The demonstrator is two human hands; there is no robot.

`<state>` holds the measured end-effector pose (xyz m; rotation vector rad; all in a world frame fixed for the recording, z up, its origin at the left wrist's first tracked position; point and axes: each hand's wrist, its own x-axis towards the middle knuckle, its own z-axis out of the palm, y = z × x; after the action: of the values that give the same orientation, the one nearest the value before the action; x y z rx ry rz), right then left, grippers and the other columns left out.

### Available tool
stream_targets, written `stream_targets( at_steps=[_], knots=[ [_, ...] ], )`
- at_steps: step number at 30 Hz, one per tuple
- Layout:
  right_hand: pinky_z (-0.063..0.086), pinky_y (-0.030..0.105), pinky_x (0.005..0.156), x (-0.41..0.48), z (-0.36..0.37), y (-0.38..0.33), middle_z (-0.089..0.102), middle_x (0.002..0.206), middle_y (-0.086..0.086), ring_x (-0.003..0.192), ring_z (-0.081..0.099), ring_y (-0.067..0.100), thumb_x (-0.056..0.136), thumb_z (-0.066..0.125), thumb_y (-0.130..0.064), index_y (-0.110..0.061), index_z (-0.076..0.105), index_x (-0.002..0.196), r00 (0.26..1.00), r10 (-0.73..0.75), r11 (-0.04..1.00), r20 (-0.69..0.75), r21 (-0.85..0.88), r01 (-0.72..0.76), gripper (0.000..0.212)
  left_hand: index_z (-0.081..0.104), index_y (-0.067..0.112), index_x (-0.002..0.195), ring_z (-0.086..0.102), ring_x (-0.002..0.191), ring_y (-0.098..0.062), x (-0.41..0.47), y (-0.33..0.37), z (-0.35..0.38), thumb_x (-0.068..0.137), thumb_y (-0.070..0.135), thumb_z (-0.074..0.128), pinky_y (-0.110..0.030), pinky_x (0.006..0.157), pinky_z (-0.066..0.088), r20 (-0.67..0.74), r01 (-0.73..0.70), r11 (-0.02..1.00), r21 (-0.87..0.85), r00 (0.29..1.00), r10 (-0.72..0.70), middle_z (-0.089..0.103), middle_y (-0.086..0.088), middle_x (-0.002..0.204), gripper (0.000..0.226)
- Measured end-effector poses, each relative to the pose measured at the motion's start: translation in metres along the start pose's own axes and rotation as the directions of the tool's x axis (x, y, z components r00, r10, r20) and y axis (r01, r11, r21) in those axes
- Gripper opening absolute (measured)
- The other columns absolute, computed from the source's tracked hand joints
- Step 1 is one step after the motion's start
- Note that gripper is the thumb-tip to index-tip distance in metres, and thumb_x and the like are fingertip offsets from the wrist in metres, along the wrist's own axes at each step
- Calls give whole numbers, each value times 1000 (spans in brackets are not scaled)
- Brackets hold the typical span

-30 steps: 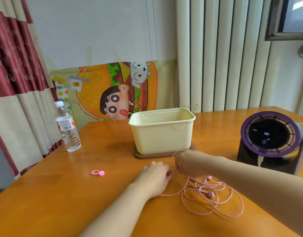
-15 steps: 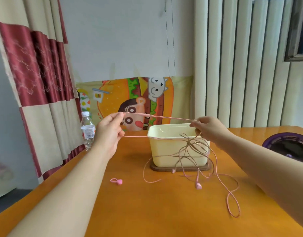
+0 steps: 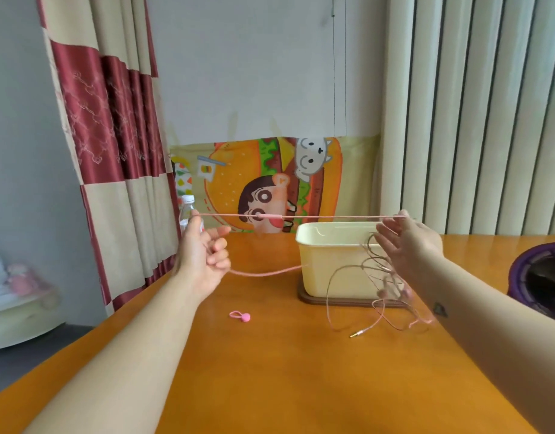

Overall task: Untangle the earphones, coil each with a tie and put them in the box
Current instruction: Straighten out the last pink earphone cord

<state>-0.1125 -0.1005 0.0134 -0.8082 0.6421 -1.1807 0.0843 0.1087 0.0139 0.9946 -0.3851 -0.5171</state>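
Left hand and right hand pinch the earphones taut; a tangle dangles right, tie unused, nothing coiled.

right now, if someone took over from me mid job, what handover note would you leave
Left hand: pinches the pink earphone cable, raised above the table.
Right hand: seems to pinch the other end of that taut stretch at its top; other fingers spread.
Tangle: hangs under the right hand in front of the box; jack plug lies on the table.
Pink tie: on the table, unused.
Done: one stretch pulled straight.
Left: clear the tangle, coil, tie, box it.
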Motion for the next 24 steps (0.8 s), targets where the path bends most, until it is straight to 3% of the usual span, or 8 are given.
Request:
stream_targets(
  at_steps=[1,3,5,7,13,15,19,24],
  knots=[
    [54,37,81,2,-4,-2,64,113,12,103,62,25,98,50,-32,-4,61,101,1000,-21,993,6,-120,21,30,59,8,84,30,38,-7,-1,0,-5,95,59,32,-20,41,25,5,-81,957,277,997,83,38,4,52,59],
    [47,47,93,5,-14,-6,59,124,6,118,51,26,96,44,-48,-8,60,116,999,-6,945,46,-328,20,48,64,13,83,49,55,-12,0,0,-22,95,59,32,-26,53,37,72,-239,554,797,949,306,52,2,63,57],
    [42,50,97,8,-24,-10,57,126,5,123,45,27,94,38,-56,-10,61,115,996,24,881,84,-473,18,56,66,17,82,59,75,-17,3,0,-38,93,61,34,-35,70,47,178,-262,185,947,909,377,63,-1,74,55],
    [48,45,92,12,-30,-9,66,108,8,107,57,26,95,35,-57,-10,65,96,991,30,839,128,-542,45,56,66,16,83,61,77,-19,7,-2,-48,90,65,35,-40,74,50,200,-233,60,971,921,334,67,-3,78,59],
    [28,24,44,4,-15,-14,42,38,-3,41,35,14,99,36,-41,-7,65,74,934,-84,666,348,-677,312,51,64,30,90,58,93,-11,8,-8,-44,88,51,55,-32,81,46,189,-205,127,971,973,130,63,12,94,23],
    [27,26,46,-5,-4,-22,41,38,-4,41,32,14,100,37,-40,-8,67,75,873,-83,567,480,-698,437,51,63,31,98,57,101,-11,10,-10,-42,87,39,60,-31,87,45,182,-178,88,980,982,-44,62,11,105,14],
    [32,27,50,-34,20,-39,50,45,-2,46,39,14,100,38,-38,-9,69,79,740,-2,378,672,-685,623,48,46,34,131,46,119,-12,2,-6,-29,82,22,61,-29,101,37,122,-132,-1,991,916,-381,49,5,135,52],
    [49,24,55,-62,39,-43,61,56,5,53,57,17,101,38,-34,-7,69,82,652,113,403,749,-635,660,45,35,36,140,35,127,-4,-25,-11,17,88,24,63,-25,102,28,454,-364,320,875,845,-281,38,9,145,60]
  ],
)
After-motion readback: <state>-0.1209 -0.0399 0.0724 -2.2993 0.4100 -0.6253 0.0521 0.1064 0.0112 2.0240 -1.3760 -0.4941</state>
